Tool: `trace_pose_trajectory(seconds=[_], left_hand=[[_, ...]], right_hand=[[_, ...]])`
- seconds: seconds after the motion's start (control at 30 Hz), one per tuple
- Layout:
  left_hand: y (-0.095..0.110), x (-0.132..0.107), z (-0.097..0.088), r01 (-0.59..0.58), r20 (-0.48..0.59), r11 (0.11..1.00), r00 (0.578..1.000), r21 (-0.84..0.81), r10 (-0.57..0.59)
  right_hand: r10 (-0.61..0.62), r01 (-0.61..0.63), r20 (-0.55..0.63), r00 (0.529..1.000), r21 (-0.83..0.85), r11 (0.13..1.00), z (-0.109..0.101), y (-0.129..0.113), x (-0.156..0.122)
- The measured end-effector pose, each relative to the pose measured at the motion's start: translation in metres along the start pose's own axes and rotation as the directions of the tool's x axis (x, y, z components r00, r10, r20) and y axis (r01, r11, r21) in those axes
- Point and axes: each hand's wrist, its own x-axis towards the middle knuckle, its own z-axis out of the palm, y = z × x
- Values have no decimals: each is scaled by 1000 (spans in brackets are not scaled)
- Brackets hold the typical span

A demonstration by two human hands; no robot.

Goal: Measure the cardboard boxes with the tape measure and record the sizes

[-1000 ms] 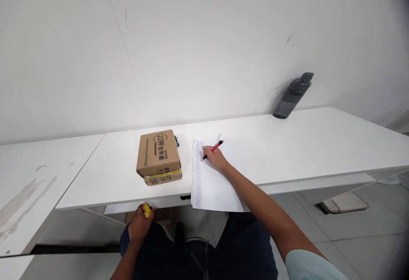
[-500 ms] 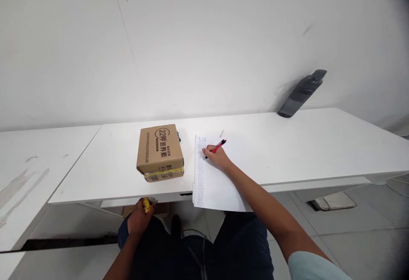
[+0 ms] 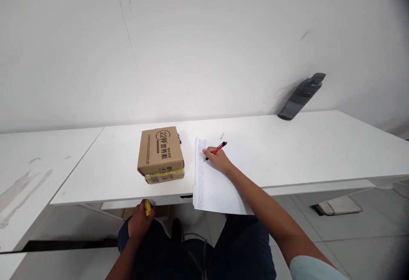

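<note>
My right hand (image 3: 217, 157) is closed around a red and black pen (image 3: 220, 147). Its point is against the upper left part of a white sheet of paper (image 3: 220, 194), beside a narrow column of dense handwriting. The paper's lower end hangs over the table's front edge. Down at my left knee, my left hand (image 3: 139, 222) grips a small yellow tool (image 3: 148, 207); its exact kind is hard to make out. On the table left of the paper stands a brown cardboard box (image 3: 161, 150) with yellow tape along its front.
A dark grey bottle (image 3: 300, 97) stands on the white table (image 3: 287, 152) close to the wall, at the right. Something small and blue (image 3: 179, 138) peeks out behind the box. A second table (image 3: 25, 152) adjoins at the left. A pale flat object (image 3: 340, 206) lies low at the right.
The view has shifted slightly. In my left hand, the yellow tool has turned a little. My right hand keeps the pen on the paper at nearly the same spot.
</note>
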Motion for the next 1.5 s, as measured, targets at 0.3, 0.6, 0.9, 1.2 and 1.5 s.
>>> trace_pose_trajectory(seconds=[0.3, 0.6, 0.9, 1.2, 1.5], left_hand=[[-2, 1, 3, -18, -31, 1000, 999, 20, 18], [1, 0, 0, -16, -49, 1000, 999, 18, 17], [-2, 1, 3, -17, -38, 1000, 999, 15, 18], [-2, 1, 2, -29, -42, 1000, 999, 12, 30], [-1, 2, 3, 2, -25, 1000, 1000, 14, -1]], right_hand=[[3, -4, -60, 998, -3, 1000, 0, 7, 2], [16, -16, -54, 998, -2, 1000, 0, 6, 3], [10, -9, -80, 997, 2, 1000, 1, 12, 5], [14, -18, -125, 992, -33, 999, 2, 11, 3], [10, -17, -121, 993, -63, 998, 1, 11, 5]])
